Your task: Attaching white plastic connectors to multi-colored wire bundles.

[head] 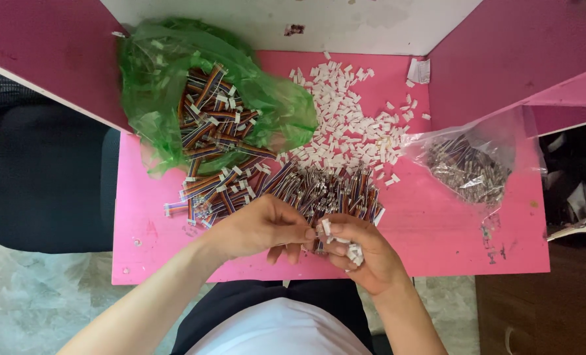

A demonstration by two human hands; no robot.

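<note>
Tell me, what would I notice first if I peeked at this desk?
Probably the crinkly green plastic bag at the back left, spilling striped, many-coloured wire bundles onto the bright pink table. Beside it sits a heap of small white plastic connectors, and two hands meet at the front.

Both forearms are bare, with no sleeves, watch or rings showing on the left hand (257,227) or the right hand (362,253). The person wears a white cotton top (276,329) and black trousers (267,294).
</note>
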